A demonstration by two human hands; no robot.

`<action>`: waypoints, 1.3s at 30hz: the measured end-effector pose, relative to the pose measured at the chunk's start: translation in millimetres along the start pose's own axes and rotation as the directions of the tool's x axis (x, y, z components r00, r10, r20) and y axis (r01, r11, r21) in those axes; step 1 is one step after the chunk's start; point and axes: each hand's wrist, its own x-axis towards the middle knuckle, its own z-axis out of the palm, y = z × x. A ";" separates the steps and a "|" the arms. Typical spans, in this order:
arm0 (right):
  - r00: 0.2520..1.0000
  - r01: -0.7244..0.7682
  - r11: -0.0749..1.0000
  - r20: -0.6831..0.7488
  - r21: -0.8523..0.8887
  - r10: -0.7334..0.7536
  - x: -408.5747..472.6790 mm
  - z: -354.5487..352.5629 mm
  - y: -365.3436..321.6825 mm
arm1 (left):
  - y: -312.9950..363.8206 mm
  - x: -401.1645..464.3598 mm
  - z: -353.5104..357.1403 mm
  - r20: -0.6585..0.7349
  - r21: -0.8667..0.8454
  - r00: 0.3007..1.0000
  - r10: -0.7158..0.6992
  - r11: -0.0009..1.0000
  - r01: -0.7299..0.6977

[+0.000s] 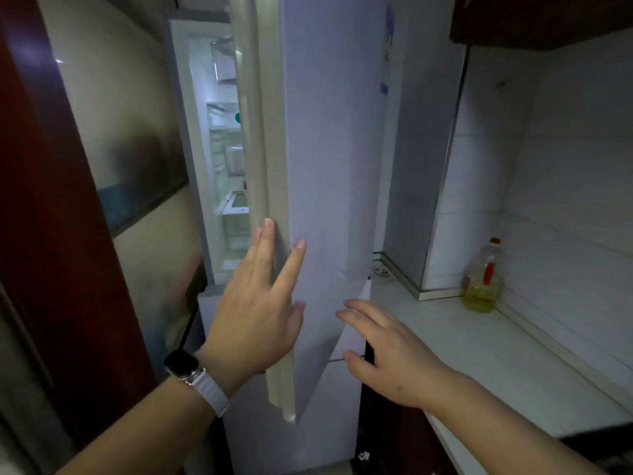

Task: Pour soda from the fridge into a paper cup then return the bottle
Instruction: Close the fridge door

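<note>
Fridge door (329, 166) stood partly open before us in the head view, its pale gasket edge turned toward us and lit shelves (224, 132) showing in the gap behind it. Our left hand (253, 313) lay flat against the door's edge, fingers straight and spread, the fingertips touching the gasket and the door face; a watch (185, 366) with a white band sat on that wrist. Our right hand (387, 351) hovered near the door's lower corner, fingers relaxed, slightly apart and holding nothing. We could not make out the soda bottle or any paper cup. On the white counter (462, 344) to the right, an oil bottle (483, 279) with a red cap stood in the tiled corner.
</note>
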 end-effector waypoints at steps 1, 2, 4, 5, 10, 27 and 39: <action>1.000 0.007 1.000 0.006 -0.019 -0.007 4.4 -0.5 -0.8 | -9.8 -1.5 1.3 -0.008 -0.022 1.000 0.001 1.000 -0.001; 1.000 0.014 0.999 0.008 -0.039 -0.014 8.2 -1.0 -1.0 | -18.7 -3.0 3.1 -0.012 -0.041 1.000 -0.003 0.999 0.002; 1.000 0.027 0.997 0.004 -0.074 -0.027 13.8 -1.9 -1.1 | -34.5 -5.8 6.8 -0.016 -0.070 1.000 -0.023 0.997 0.022; 0.999 0.032 0.995 0.006 -0.091 -0.031 16.2 -2.0 -1.7 | -41.9 -7.0 8.7 -0.021 -0.077 0.999 -0.038 0.996 0.036; 0.998 0.056 0.987 0.006 -0.148 -0.056 25.9 -2.3 -6.7 | -76.9 -12.8 23.0 -0.071 -0.030 0.997 -0.035 0.999 0.033; 0.980 0.197 0.980 -0.023 -0.037 -0.198 134.8 58.2 77.6 | -153.7 0.9 76.1 -0.174 0.092 0.937 -0.303 0.942 0.322; 0.912 0.349 0.922 -0.167 -0.169 -0.376 242.6 81.0 116.5 | -172.8 -3.5 119.6 -0.164 0.450 0.926 -0.341 0.809 0.378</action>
